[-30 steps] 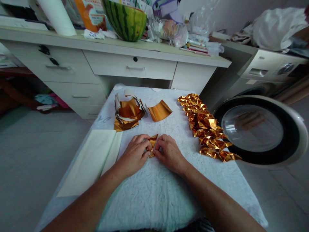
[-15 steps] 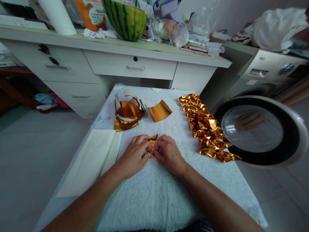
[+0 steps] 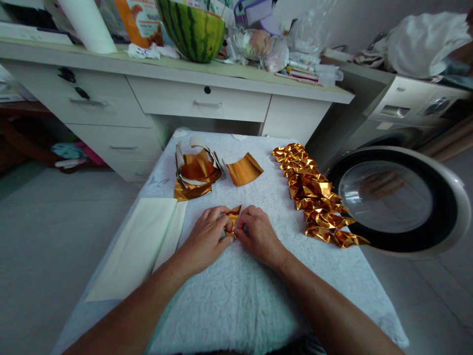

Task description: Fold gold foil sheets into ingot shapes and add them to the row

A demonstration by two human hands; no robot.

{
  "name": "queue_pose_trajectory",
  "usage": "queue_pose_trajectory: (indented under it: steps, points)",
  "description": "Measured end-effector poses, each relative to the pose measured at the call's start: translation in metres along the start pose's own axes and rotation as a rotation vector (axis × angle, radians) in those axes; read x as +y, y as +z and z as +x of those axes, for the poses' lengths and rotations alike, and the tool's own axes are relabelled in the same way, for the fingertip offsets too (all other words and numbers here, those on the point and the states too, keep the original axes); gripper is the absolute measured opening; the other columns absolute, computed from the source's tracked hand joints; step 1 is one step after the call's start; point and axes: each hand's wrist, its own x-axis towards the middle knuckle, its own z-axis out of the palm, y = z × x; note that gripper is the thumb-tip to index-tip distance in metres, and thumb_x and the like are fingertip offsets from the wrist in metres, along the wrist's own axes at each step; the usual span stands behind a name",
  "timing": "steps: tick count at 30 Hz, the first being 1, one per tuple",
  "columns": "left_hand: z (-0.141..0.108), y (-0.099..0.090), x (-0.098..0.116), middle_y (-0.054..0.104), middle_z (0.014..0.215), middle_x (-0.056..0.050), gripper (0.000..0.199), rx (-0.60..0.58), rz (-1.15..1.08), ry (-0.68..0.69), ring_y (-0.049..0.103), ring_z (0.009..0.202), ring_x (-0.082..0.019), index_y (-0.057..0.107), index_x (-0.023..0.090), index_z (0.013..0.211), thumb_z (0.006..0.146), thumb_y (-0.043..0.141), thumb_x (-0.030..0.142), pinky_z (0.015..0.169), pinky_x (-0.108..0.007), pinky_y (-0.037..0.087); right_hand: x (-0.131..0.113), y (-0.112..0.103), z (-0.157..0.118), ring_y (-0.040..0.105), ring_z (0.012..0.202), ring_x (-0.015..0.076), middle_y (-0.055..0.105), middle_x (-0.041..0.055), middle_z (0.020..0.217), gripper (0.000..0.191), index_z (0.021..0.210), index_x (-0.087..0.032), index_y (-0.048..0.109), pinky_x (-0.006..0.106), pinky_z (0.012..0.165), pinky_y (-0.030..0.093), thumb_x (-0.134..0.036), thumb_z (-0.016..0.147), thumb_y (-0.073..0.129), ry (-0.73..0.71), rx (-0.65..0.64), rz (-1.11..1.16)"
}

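Between my two hands, at the middle of the cloth-covered table (image 3: 236, 301), is a small piece of gold foil paper (image 3: 234, 215). My left hand (image 3: 211, 234) pinches its left side with bent fingers. On its right side, my right hand (image 3: 257, 234) grips it between thumb and fingers. The fingertips of both hands nearly meet and hide part of the paper. Beyond them lies a single curved gold sheet (image 3: 245, 169). Left of that sheet, a curled stack of gold sheets (image 3: 197, 170) shows pale backs. Folded gold pieces (image 3: 314, 190) form a long row on the right.
Pale paper sheets (image 3: 133, 246) lie at the table's left edge. Behind the table, a counter (image 3: 236, 76) with drawers bears a cut watermelon (image 3: 195, 32) and plastic bags. An open washing machine door (image 3: 399, 199) stands close to the table's right side.
The lower part of the gold paper between my fingers shows less, and my left thumb has moved slightly right and up towards my right fingertips. The other things have not moved.
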Motion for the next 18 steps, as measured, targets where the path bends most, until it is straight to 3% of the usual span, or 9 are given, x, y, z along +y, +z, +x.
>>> queue_pose_trajectory:
  steps: [18]
  points:
    - [0.0001, 0.0001, -0.0005, 0.049, 0.127, -0.007, 0.004, 0.003, 0.005, 0.01, 0.043, 0.121, -0.026, 0.053, 0.021, 0.084, 0.083, 0.056, 0.018, 0.104, -0.048, 0.04, -0.0018, 0.001, -0.0004, 0.05, 0.087, 0.0187, 0.056, 0.0049, 0.089, 0.005, 0.077, -0.017, 0.062, 0.033, 0.081, 0.038, -0.013, 0.079, 0.062, 0.012, 0.001, -0.044]
